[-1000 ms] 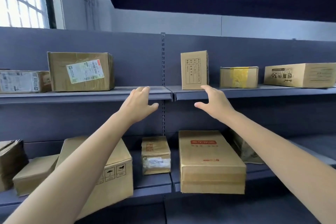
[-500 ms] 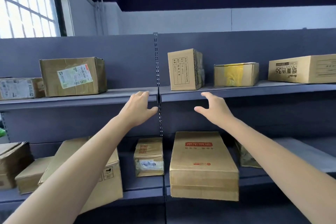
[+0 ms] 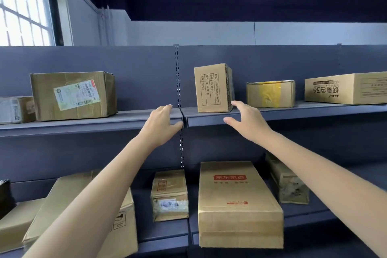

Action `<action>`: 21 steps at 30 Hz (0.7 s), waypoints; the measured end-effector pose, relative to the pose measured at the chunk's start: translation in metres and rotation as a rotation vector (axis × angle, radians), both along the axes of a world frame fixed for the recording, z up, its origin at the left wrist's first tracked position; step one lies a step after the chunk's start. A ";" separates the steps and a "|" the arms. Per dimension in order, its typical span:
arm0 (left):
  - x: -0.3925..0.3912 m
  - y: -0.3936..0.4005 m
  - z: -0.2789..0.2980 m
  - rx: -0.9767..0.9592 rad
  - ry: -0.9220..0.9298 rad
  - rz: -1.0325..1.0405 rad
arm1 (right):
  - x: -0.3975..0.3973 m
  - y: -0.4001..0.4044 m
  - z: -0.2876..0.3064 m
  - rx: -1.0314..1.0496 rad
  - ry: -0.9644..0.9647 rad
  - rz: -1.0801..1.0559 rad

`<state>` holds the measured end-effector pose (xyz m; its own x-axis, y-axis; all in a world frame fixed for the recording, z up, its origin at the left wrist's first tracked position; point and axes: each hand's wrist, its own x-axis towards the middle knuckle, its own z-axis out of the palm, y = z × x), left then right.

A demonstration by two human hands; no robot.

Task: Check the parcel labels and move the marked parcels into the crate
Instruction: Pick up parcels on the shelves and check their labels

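Note:
An upright cardboard parcel printed "CORRECTION TAPE" [image 3: 212,88] stands on the upper grey shelf [image 3: 293,112]. My right hand [image 3: 247,123] is open just below and right of it, fingertips near its lower right corner. My left hand [image 3: 161,125] is open at the shelf's front edge, left of the parcel, holding nothing. A large parcel with a white shipping label [image 3: 72,95] sits further left on the same shelf. No crate is in view.
On the upper shelf also sit a yellow-taped box [image 3: 270,94], a long printed box [image 3: 345,88] and a labelled box at far left [image 3: 15,110]. The lower shelf holds a tall red-logo box [image 3: 236,201], a small box [image 3: 169,195] and several others.
Both hands have risen slightly and come closer to the upright parcel. The view has shifted right and nearer the shelf.

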<state>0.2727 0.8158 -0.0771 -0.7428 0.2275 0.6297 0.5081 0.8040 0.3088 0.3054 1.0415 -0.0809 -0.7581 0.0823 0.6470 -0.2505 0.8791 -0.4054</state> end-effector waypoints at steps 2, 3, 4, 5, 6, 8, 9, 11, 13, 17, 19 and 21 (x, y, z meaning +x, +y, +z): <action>-0.004 0.005 0.000 0.012 0.004 -0.011 | -0.005 0.006 0.003 -0.009 0.005 -0.013; -0.007 0.008 0.000 0.008 0.002 -0.015 | -0.007 0.010 0.004 -0.015 0.011 -0.025; -0.009 0.012 0.001 0.000 -0.003 -0.019 | -0.009 0.014 0.006 -0.020 0.016 -0.033; -0.013 0.017 0.001 -0.007 -0.006 -0.021 | -0.012 0.018 0.007 -0.020 0.021 -0.036; -0.016 0.021 0.003 -0.009 -0.004 -0.022 | -0.014 0.023 0.008 -0.019 0.023 -0.033; -0.023 0.033 0.009 0.006 0.009 -0.018 | -0.022 0.032 0.009 -0.010 0.025 -0.022; -0.025 0.041 0.012 0.018 0.014 -0.013 | -0.026 0.038 0.010 -0.008 0.023 -0.018; -0.031 0.056 0.015 0.031 0.014 -0.009 | -0.033 0.048 0.012 -0.005 0.017 -0.017; -0.039 0.073 0.020 0.047 0.018 -0.014 | -0.042 0.059 0.014 -0.004 0.009 -0.013; -0.058 0.105 0.030 0.127 0.026 -0.038 | -0.055 0.080 0.017 0.011 -0.024 -0.016; -0.067 0.121 0.035 0.158 0.012 -0.018 | -0.063 0.091 0.020 0.031 -0.052 -0.028; -0.080 0.134 0.039 0.172 0.009 0.015 | -0.070 0.100 0.024 0.051 -0.086 -0.030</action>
